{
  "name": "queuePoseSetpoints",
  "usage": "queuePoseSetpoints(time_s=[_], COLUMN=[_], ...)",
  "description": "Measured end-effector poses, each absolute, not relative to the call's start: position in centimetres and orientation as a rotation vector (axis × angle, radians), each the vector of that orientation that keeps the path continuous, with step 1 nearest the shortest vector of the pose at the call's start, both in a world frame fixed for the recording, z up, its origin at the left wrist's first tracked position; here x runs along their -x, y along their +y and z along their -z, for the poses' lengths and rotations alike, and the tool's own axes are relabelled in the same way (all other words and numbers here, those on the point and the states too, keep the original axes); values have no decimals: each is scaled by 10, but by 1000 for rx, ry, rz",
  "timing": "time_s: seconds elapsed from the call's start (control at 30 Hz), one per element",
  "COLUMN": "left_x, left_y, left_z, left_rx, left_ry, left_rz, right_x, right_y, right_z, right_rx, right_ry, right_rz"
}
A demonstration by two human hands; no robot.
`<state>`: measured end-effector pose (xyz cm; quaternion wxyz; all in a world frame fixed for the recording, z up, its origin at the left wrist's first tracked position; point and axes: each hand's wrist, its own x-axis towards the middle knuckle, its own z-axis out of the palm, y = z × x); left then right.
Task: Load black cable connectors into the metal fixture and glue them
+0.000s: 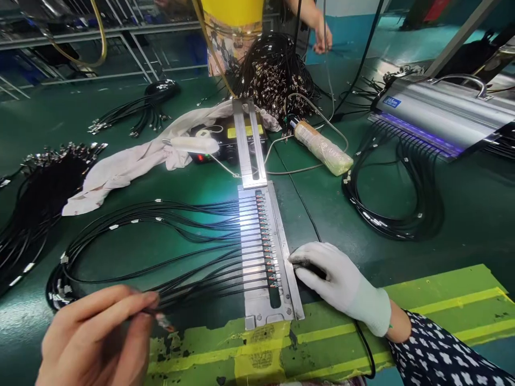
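My bare left hand (100, 332) pinches a black cable between thumb and fingers; its stripped, reddish tip (164, 323) sticks out to the right. My right hand (341, 281), in a white glove, has its fingertips closed on the right edge of a metal cable fixture (254, 311). Several black cables (181, 261) lie side by side across this fixture, their ends over its long slot. To the left they bend round in a loop with white labels. Above the fixture, a slotted metal plate (240, 142) meets its far end under bright light.
Behind lie a white cloth (132, 155), a black control box (231, 153) and a wrapped bottle (319, 147). A silver UV lamp housing (446, 115) stands at right over more cables. Cable bundles (36, 198) lie left. Another person's hand (323, 37) is at the back.
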<state>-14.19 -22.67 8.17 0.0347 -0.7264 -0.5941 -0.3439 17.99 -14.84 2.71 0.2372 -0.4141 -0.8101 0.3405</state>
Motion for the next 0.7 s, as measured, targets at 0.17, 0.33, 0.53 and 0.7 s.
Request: queuePoseSetpoints(time_s=[0.17,0.33,0.53,0.7], left_x=[110,102,109,105], left_y=[-222,-213,-208,-202], left_z=[-58,-35,-38,-32], left_rx=[3008,3230,3208,3227], left_ry=[-1504,-1418,-1432,-1355], left_rz=[653,607,575,658], right_x=[-181,-181,-180,-180], right_y=[-148,-149,-148,-147], right_z=[-24,-24,-26,-25], right_rx=[1124,1127,1149,1157], right_ry=[-2212,-2211,-2214,-2227], right_rz=[-925,-940,-952,-928])
